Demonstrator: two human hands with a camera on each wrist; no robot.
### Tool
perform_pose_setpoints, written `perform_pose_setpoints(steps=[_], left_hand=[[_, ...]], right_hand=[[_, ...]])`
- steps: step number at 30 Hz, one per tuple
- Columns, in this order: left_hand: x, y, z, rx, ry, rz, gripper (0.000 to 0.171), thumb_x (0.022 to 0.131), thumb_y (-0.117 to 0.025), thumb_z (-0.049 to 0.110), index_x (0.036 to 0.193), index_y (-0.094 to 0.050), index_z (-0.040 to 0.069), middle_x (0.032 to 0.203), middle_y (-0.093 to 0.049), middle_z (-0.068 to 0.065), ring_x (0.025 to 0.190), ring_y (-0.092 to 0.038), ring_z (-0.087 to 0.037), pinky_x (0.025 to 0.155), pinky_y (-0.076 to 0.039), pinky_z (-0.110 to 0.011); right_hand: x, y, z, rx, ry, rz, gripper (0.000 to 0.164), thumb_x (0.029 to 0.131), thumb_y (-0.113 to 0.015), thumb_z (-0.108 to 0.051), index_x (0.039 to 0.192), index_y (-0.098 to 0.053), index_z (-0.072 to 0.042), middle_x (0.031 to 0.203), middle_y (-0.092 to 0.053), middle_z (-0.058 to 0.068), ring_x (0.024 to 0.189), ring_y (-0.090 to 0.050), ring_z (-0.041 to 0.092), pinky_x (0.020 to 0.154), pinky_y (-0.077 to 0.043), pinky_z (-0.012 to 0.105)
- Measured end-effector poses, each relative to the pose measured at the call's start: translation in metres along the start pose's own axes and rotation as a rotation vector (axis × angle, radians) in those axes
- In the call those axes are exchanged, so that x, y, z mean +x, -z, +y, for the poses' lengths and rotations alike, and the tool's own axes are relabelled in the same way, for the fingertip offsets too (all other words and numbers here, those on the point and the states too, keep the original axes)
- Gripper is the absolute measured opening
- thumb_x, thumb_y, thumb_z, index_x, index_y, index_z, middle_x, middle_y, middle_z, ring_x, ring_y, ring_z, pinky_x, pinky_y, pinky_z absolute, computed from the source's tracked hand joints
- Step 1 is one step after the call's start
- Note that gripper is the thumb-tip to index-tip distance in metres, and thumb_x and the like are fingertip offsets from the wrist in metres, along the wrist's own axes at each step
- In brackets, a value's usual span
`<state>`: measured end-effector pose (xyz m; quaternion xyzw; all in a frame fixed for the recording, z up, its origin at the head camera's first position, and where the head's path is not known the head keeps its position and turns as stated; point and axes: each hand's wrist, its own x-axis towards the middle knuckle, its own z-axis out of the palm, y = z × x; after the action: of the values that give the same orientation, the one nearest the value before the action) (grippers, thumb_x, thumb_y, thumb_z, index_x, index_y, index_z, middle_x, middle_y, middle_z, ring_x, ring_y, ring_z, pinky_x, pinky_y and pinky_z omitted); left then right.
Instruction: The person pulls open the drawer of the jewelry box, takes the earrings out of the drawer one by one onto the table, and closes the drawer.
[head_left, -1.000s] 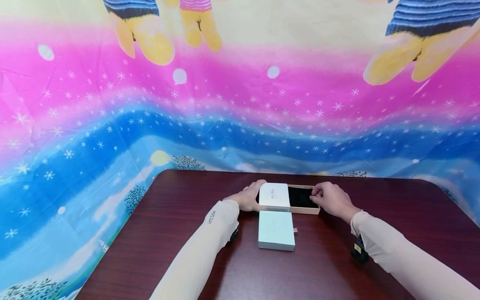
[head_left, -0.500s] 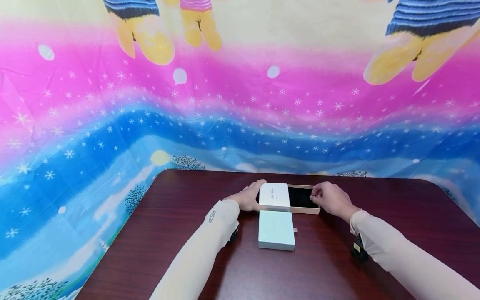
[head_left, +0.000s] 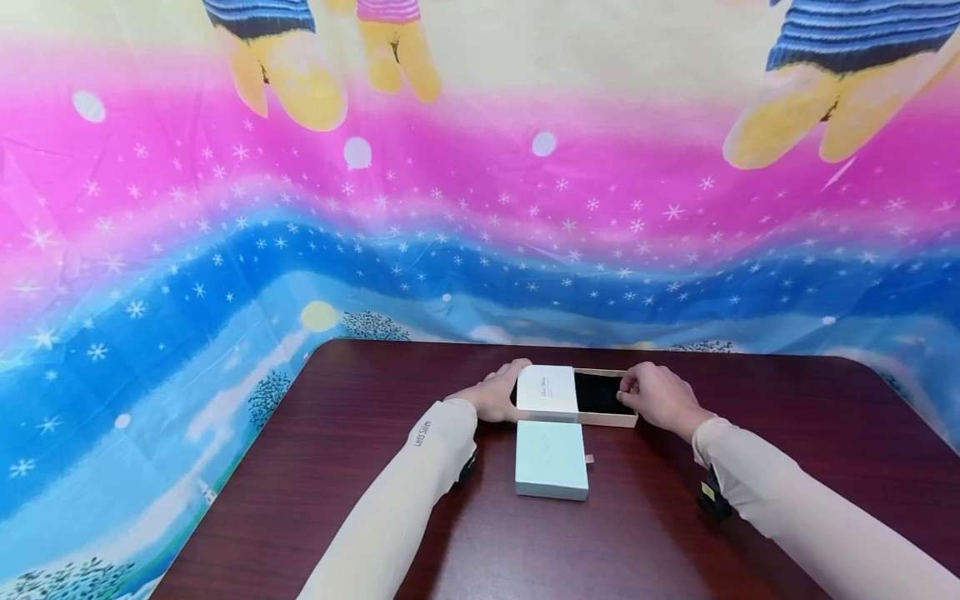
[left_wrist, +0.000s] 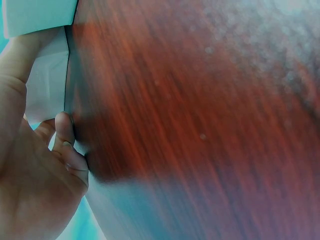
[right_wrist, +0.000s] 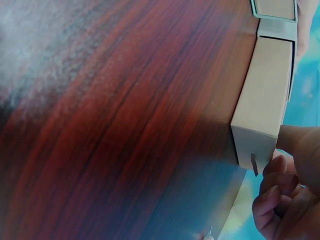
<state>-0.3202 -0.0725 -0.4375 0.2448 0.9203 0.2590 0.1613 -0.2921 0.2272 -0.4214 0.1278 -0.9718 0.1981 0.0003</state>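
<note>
In the head view a white slide-out box (head_left: 547, 392) lies near the table's far side, its drawer (head_left: 606, 420) pulled out to the right. Black lining (head_left: 597, 392) shows inside the drawer. My left hand (head_left: 491, 397) grips the left end of the white sleeve, thumb on the near side and fingers on the far side. At the drawer's right end, my right hand (head_left: 662, 397) pinches the end wall; the right wrist view shows the thumb over its edge, the other fingers curled outside, and a small pull tab (right_wrist: 254, 164).
A pale mint box (head_left: 551, 459) with a small pink tab sits just in front of the white box. Both are on a dark red wooden table (head_left: 360, 500). Behind the table hangs a colourful printed cloth (head_left: 465, 217).
My right hand and forearm have shifted very slightly left. The left hand and both boxes look the same apart from a tiny shift of the view.
</note>
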Motion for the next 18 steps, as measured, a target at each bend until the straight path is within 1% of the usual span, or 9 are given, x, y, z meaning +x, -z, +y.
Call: perform_pose_setpoints(steps=[8, 18], left_hand=[[0.0008, -0.0013, -0.0008, 0.002, 0.011, 0.001, 0.093, 0.09, -0.076, 0.033, 0.16, -0.016, 0.016, 0.152, -0.038, -0.01, 0.133, -0.041, -0.028, 0.114, -0.034, -0.046], [0.0006, -0.0008, -0.0004, 0.005, 0.005, 0.0, 0.093, 0.09, -0.076, 0.035, 0.159, -0.017, 0.015, 0.151, -0.039, -0.01, 0.131, -0.042, -0.028, 0.113, -0.034, -0.047]], right_hand=[[0.0001, -0.0006, -0.0013, -0.009, -0.002, -0.004, 0.01, 0.093, -0.069, -0.018, 0.091, -0.074, -0.01, 0.07, -0.066, -0.002, 0.06, -0.054, 0.013, 0.056, -0.042, 0.033], [-0.0002, -0.0008, -0.0015, -0.015, -0.016, 0.006, 0.008, 0.094, -0.07, -0.019, 0.092, -0.073, -0.012, 0.072, -0.066, -0.002, 0.062, -0.055, 0.013, 0.056, -0.042, 0.034]])
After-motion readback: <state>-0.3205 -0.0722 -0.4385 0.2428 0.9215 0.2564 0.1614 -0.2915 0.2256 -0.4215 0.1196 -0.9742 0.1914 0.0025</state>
